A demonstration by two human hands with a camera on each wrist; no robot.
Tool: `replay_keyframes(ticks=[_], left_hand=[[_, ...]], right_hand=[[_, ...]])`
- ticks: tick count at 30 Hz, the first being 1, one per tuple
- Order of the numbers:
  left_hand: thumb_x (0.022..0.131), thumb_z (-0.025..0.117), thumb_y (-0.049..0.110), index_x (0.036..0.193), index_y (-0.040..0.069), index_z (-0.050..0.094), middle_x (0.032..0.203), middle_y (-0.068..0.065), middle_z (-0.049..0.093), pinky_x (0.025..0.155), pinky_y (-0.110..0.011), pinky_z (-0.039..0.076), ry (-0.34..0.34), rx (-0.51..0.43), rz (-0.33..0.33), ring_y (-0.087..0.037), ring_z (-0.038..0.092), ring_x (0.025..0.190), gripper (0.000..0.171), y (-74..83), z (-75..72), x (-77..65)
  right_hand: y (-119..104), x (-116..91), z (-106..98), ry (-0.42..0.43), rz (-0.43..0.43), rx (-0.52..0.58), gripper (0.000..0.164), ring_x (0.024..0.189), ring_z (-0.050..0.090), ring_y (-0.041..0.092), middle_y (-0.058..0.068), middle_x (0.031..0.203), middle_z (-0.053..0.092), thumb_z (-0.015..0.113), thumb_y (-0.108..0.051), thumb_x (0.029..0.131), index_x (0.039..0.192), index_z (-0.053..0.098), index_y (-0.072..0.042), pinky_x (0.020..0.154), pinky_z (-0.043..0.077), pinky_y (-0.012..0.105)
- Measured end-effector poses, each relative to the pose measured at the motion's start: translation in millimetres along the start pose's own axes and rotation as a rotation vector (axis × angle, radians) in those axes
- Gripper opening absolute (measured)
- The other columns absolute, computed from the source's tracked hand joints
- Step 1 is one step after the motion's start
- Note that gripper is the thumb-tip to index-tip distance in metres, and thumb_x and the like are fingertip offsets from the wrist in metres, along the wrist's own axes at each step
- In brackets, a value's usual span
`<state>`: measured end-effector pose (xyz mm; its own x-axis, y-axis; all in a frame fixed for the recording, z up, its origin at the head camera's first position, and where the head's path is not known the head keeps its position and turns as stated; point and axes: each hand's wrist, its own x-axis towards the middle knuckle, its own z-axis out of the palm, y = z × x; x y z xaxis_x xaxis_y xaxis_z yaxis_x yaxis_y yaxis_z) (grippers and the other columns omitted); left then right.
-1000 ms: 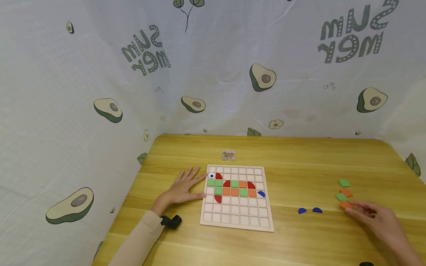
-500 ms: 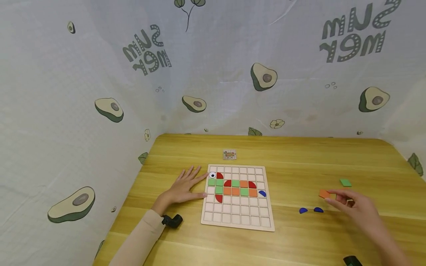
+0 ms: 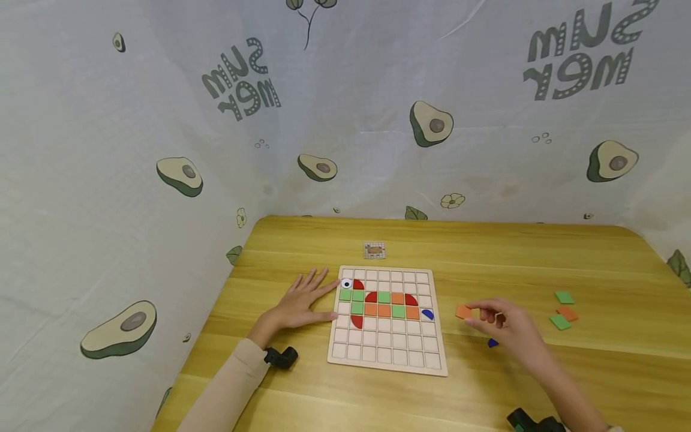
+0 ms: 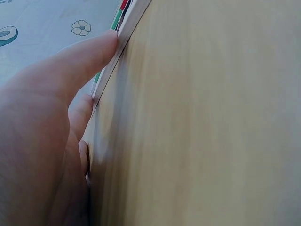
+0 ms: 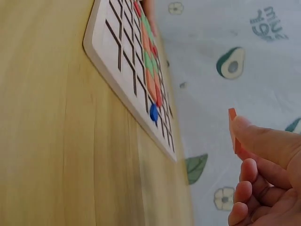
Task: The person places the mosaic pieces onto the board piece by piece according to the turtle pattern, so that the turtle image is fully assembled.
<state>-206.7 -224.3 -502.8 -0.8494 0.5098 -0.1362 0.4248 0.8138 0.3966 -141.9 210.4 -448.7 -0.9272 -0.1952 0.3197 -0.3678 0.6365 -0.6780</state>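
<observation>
My right hand (image 3: 504, 327) pinches an orange square tile (image 3: 462, 311) between thumb and forefinger, above the table just right of the wooden grid board (image 3: 378, 354). In the right wrist view the same tile (image 5: 233, 132) is seen nearly edge-on. My left hand (image 3: 299, 303) lies spread, with thumb and forefinger touching the board's left edge; the left wrist view shows the thumb (image 4: 94, 59) against that edge. On the board, green, orange and red pieces form a pattern, with a round eye piece (image 3: 346, 284) at upper left and a blue half-round piece (image 3: 427, 314) at its right end.
A small printed pattern card (image 3: 375, 250) lies behind the board. To the right are two green tiles (image 3: 564, 297) and an orange tile (image 3: 567, 313). A blue piece (image 3: 493, 343) shows partly beneath my right hand. A patterned cloth (image 3: 356, 120) hangs behind the table.
My right hand has picked up the orange tile from the loose tiles at the right and carried it left toward the board. My left hand has stayed at the board's edge.
</observation>
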Motion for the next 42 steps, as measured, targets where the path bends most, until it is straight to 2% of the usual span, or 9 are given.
replay_keyframes(ticks=[6, 12, 16, 25, 31, 35, 42], left_hand=[[0.092, 0.048, 0.072, 0.160, 0.038, 0.018, 0.167, -0.002, -0.002, 0.119, -0.051, -0.006, 0.002, 0.009, 0.000, -0.027, -0.009, 0.151, 0.082, -0.9, 0.1, 0.5], [0.092, 0.051, 0.070, 0.160, 0.034, 0.022, 0.167, -0.006, 0.001, 0.119, -0.054, -0.005, 0.007, -0.021, 0.009, -0.030, -0.007, 0.151, 0.083, 0.8, -3.5, -0.8], [0.092, 0.051, 0.070, 0.160, 0.035, 0.020, 0.167, -0.005, 0.001, 0.119, -0.052, -0.007, 0.004, -0.022, 0.001, -0.028, -0.008, 0.151, 0.083, 0.9, -2.0, -0.2], [0.091, 0.050, 0.072, 0.160, 0.038, 0.018, 0.167, -0.002, -0.001, 0.119, -0.052, -0.007, -0.004, -0.017, -0.005, -0.025, -0.010, 0.151, 0.083, -2.0, 0.2, 2.5], [0.091, 0.050, 0.071, 0.160, 0.037, 0.018, 0.167, -0.002, -0.002, 0.119, -0.051, -0.007, -0.009, -0.010, -0.009, -0.026, -0.010, 0.151, 0.083, -2.0, -0.2, 2.0], [0.091, 0.051, 0.070, 0.160, 0.037, 0.019, 0.167, -0.003, -0.001, 0.119, -0.052, -0.006, -0.006, -0.023, -0.004, -0.026, -0.009, 0.151, 0.083, 0.0, -0.5, 1.4], [0.091, 0.051, 0.071, 0.160, 0.036, 0.021, 0.167, -0.003, 0.001, 0.119, -0.052, -0.005, 0.008, -0.010, -0.009, -0.026, -0.008, 0.152, 0.083, 0.3, -0.6, 0.7]], right_hand=[[-20, 12, 32, -0.049, -0.011, 0.097, 0.014, 0.065, 0.041, 0.011, -0.005, 0.074, 0.046, 0.081, -0.002, 0.081, 0.094, 0.075, -0.004, 0.055, 0.034, 0.024], [-36, 25, 61, -0.134, 0.034, 0.212, 0.015, 0.066, 0.041, 0.010, -0.002, 0.074, 0.048, 0.080, -0.003, 0.083, 0.096, 0.074, -0.001, 0.054, 0.034, 0.024], [-41, 31, 80, -0.184, 0.050, 0.267, 0.016, 0.066, 0.042, 0.010, -0.001, 0.074, 0.048, 0.080, -0.002, 0.083, 0.097, 0.074, 0.002, 0.055, 0.035, 0.023], [-53, 37, 110, -0.249, 0.089, 0.265, 0.018, 0.066, 0.043, 0.013, -0.002, 0.073, 0.050, 0.082, -0.004, 0.081, 0.097, 0.075, 0.002, 0.056, 0.036, 0.022], [-63, 37, 127, -0.230, 0.138, 0.235, 0.017, 0.067, 0.043, 0.014, -0.001, 0.071, 0.050, 0.084, -0.003, 0.078, 0.093, 0.075, 0.000, 0.056, 0.035, 0.023], [-63, 36, 132, -0.236, 0.145, 0.239, 0.016, 0.066, 0.043, 0.014, 0.000, 0.071, 0.050, 0.083, -0.001, 0.079, 0.092, 0.075, -0.001, 0.056, 0.034, 0.023], [-61, 35, 135, -0.258, 0.102, 0.232, 0.016, 0.065, 0.043, 0.014, 0.001, 0.071, 0.050, 0.083, 0.001, 0.079, 0.092, 0.075, -0.001, 0.055, 0.033, 0.022]])
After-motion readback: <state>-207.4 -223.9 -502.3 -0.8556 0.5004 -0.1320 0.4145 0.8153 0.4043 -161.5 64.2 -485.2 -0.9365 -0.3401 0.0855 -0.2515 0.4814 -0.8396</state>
